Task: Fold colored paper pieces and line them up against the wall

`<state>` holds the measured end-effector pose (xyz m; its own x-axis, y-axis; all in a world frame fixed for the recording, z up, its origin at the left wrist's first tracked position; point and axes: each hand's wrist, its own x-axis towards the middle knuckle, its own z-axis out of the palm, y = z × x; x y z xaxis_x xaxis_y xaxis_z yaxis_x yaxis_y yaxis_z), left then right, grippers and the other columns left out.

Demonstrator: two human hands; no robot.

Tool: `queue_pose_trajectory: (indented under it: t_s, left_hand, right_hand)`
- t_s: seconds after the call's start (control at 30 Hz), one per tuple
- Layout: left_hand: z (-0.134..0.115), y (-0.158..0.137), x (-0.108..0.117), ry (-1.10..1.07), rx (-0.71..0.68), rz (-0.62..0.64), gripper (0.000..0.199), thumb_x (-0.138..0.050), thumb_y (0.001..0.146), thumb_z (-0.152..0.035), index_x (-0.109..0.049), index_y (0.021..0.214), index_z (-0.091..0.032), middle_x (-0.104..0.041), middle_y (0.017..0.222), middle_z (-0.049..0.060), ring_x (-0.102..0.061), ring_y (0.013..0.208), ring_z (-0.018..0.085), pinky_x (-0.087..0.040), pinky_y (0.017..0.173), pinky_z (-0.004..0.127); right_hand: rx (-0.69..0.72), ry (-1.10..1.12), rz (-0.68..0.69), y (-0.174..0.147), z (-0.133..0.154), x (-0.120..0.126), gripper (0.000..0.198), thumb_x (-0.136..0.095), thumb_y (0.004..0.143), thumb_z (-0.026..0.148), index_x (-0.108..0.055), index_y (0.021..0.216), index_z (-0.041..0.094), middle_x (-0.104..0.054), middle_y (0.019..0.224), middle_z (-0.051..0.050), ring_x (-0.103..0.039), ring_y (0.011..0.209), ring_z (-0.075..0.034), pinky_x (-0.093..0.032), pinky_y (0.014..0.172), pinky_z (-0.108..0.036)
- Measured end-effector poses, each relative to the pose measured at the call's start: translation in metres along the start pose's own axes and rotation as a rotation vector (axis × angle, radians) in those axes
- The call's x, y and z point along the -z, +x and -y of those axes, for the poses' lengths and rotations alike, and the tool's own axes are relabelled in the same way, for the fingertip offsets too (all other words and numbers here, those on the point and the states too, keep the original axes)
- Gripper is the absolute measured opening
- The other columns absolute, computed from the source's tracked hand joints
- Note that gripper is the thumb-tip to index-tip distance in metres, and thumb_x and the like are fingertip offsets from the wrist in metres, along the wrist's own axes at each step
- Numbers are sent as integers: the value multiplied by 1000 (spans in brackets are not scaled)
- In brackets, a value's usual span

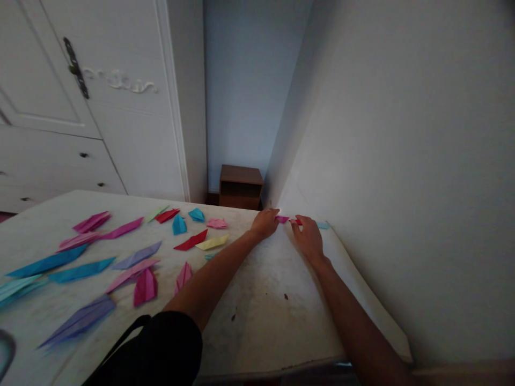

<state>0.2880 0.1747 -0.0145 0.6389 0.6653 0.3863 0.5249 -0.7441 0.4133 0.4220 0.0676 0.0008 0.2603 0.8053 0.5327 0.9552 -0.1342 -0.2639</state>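
Note:
At the far right of the white table, my left hand [266, 223] has its fingers closed on a small magenta folded paper piece [282, 219]. Just to its right, my right hand [309, 238] pinches a red folded paper piece [296, 221], mostly covered by the fingers. A light blue paper piece [323, 225] lies beyond the right hand, close to the wall. Left of my arms, several folded paper pieces are spread about, among them a red one [191, 240], a yellow one [212, 242] and a blue one [179, 224].
The white table [257, 321] meets a pale wall [402, 161] on the right. Behind it stand a white wardrobe [132, 123] and a small brown nightstand [241, 175]. More paper pieces, such as a purple one [82, 319], lie at the left.

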Motion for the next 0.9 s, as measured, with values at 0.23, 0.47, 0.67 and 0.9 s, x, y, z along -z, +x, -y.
queue_pose_trajectory:
  t_s: [0.23, 0.47, 0.67, 0.9]
  left_hand:
    - [-7, -33, 41, -41, 28, -51, 35, -49, 90, -16, -61, 122, -9, -67, 120, 14, -61, 112, 22, -46, 100, 32]
    - [0, -110, 115, -98, 25, -90, 27, -51, 87, -18, -73, 103, -15, -75, 93, 7, -68, 83, 19, -51, 80, 29]
    - [-6, -211, 155, -335, 130, -161, 26, -54, 82, -16, -75, 98, -17, -75, 86, 5, -66, 72, 16, -48, 68, 25]
    - [-13, -291, 152, -632, 316, -139, 24, -55, 85, -22, -75, 98, -17, -74, 80, 5, -64, 62, 13, -46, 58, 22]
  right_hand:
    - [68, 213, 87, -8, 41, 10, 43, -35, 95, 44, -68, 87, 18, -70, 79, -9, -61, 71, -22, -42, 66, -31]
    - [109, 426, 159, -22, 69, 7, 47, -40, 90, 58, -59, 67, 21, -66, 66, -4, -60, 63, -20, -41, 60, -30]
    - [247, 588, 272, -29, 137, 0, 36, -46, 89, 48, -62, 73, 21, -68, 72, -4, -63, 69, -21, -47, 68, -31]
    - [567, 361, 418, -23, 217, -36, 35, -58, 82, 29, -66, 114, 19, -67, 120, -11, -58, 113, -27, -41, 99, -39]
